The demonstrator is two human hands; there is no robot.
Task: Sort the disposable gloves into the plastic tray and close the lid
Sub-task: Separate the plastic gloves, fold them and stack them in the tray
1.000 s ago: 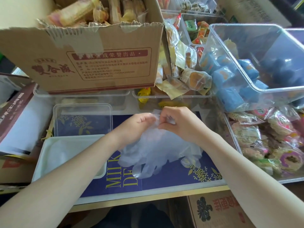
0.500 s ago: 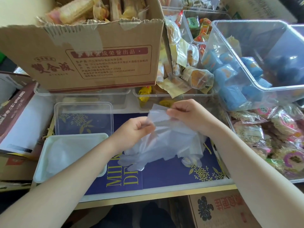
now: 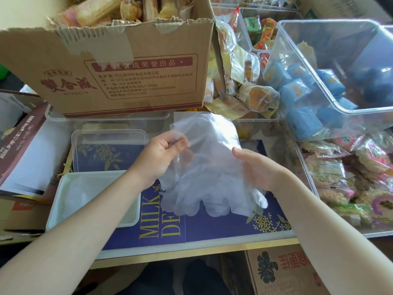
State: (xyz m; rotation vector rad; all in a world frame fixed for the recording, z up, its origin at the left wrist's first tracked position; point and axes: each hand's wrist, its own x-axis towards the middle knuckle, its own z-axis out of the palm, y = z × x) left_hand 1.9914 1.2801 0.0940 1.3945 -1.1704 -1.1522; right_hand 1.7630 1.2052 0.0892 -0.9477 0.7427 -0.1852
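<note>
Thin, limp, slippery disposable gloves (image 3: 204,167), pinched at cuff by left hand (image 3: 163,152), steadied by flat, open right hand (image 3: 257,167); best gripped at cuff.

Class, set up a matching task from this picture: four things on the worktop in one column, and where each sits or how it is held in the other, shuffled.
Things:
1. thin clear disposable gloves
2. white rectangular plastic tray
3. clear plastic lid
4. brown cardboard box of snacks

Places:
A. lying flat just beyond the tray
B. at the back left, open on top
C. held up between both hands
D. on the left, under the left forearm

Pairs: 1-C, 2-D, 3-A, 4-B
</note>
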